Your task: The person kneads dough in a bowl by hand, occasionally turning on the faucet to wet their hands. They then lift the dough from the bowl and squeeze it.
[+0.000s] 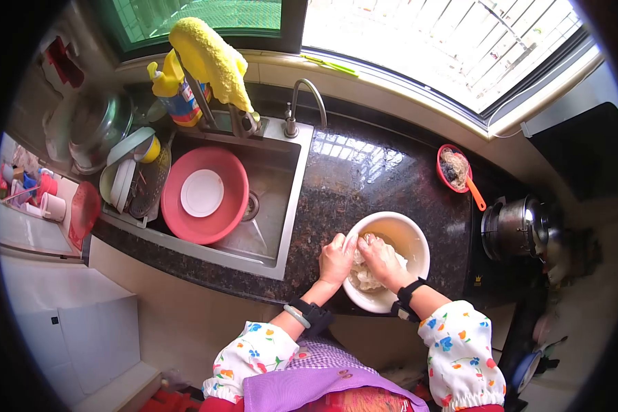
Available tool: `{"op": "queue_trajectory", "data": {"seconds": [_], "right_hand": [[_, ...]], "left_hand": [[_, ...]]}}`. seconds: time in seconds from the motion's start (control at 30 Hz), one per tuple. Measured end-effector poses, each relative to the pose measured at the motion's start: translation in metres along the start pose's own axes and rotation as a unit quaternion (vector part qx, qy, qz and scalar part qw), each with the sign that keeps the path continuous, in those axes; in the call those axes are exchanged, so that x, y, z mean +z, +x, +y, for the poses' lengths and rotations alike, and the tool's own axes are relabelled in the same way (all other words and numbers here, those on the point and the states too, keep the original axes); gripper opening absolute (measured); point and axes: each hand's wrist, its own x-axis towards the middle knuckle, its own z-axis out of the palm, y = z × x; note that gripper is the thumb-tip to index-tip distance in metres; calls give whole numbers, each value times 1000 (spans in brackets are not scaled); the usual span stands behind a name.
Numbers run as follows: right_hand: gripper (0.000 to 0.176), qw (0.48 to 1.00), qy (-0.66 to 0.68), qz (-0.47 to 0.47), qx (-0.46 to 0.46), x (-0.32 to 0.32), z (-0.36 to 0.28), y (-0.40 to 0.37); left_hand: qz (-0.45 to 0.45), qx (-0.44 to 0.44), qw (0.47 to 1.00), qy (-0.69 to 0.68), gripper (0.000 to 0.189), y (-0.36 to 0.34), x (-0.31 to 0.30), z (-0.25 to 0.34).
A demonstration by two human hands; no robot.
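Observation:
A white bowl stands at the front edge of the dark counter, with a lumpy, pale dough in it. My left hand is closed at the bowl's left rim, its thumb lying over the edge toward the dough. Reaching into the bowl, my right hand has its fingers closed on the dough, close beside the left thumb. Part of the dough is hidden under the right hand.
Left of the bowl, a sink holds a pink basin with a white plate. A tap rises behind. To the right are a red strainer with an orange handle and a metal pot on the stove.

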Motion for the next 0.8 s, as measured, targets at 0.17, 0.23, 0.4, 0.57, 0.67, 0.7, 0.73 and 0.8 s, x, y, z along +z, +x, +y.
{"op": "queue_trajectory", "data": {"seconds": [0.17, 0.23, 0.4, 0.57, 0.67, 0.7, 0.73, 0.8], "right_hand": [[38, 995, 47, 47, 75, 13, 13, 19], [49, 997, 45, 29, 50, 15, 17, 22], [36, 966, 216, 34, 136, -32, 13, -10], [36, 946, 210, 85, 232, 14, 28, 27], [37, 929, 257, -5, 265, 16, 6, 51], [37, 928, 257, -9, 271, 24, 5, 49], [35, 949, 234, -49, 206, 21, -1, 46], [24, 978, 154, -104, 91, 6, -20, 34]], "left_hand": [[1, 39, 998, 48, 38, 17, 1, -11], [-14, 51, 998, 39, 41, 19, -6, -22], [-69, 45, 997, 4, 41, 19, -18, -22], [-69, 39, 994, -69, 43, 18, -14, -22], [-70, 24, 996, -40, 44, 17, -16, -16], [-62, 25, 997, -35, 46, 18, -14, -17], [-66, 21, 997, -38, 46, 18, -13, -17], [-47, 37, 998, -16, 47, 18, -14, -15]]}}
